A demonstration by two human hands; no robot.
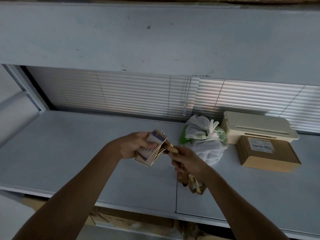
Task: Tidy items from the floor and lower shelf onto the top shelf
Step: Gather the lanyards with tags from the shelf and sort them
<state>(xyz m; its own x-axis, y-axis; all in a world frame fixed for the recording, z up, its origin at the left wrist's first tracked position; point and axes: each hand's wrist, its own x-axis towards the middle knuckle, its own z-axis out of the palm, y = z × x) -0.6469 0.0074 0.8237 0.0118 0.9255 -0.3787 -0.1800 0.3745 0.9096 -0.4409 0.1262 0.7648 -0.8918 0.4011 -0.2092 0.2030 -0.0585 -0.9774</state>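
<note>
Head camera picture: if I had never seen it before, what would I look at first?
Probably the two hands in the middle, above the white shelf: the left hand and right hand hold a folded paper bag between them, its handles dangling below the right hand. Next, the right side of the shelf, where a tied plastic bag, a cream plastic box and a brown cardboard box sit before the window blinds.

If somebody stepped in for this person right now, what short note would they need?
Left hand: closed on a folded paper bag, held above the top shelf.
Right hand: pinching the bag's other end, paper handles dangling below.
Already on the shelf: tied plastic bag, cream box, cardboard box.
Left: set the paper bag down; cardboard still shows on the level below.
</note>
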